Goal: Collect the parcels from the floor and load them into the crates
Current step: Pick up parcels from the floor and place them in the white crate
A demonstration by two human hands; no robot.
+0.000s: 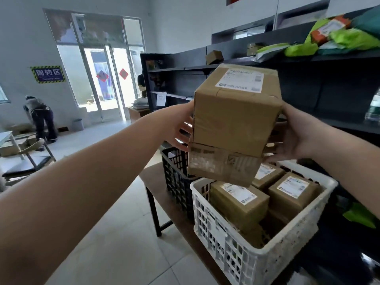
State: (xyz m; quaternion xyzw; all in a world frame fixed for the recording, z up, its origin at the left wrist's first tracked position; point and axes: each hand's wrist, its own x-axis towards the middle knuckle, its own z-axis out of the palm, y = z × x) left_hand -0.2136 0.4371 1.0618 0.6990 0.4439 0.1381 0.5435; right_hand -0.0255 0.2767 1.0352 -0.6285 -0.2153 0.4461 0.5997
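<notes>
Two parcels, a tall brown cardboard box (236, 112) with a white label on top and shiny tape, stacked on a flatter cardboard box (223, 167), are held up in the air above the white crate (257, 251). The left hand (181, 128) and right hand (292, 136) press on the sides, fingers curled around them. The white plastic crate has holey walls and holds more brown boxes; a black crate (174, 173) stands just behind it on a brown table (152, 177).
</notes>
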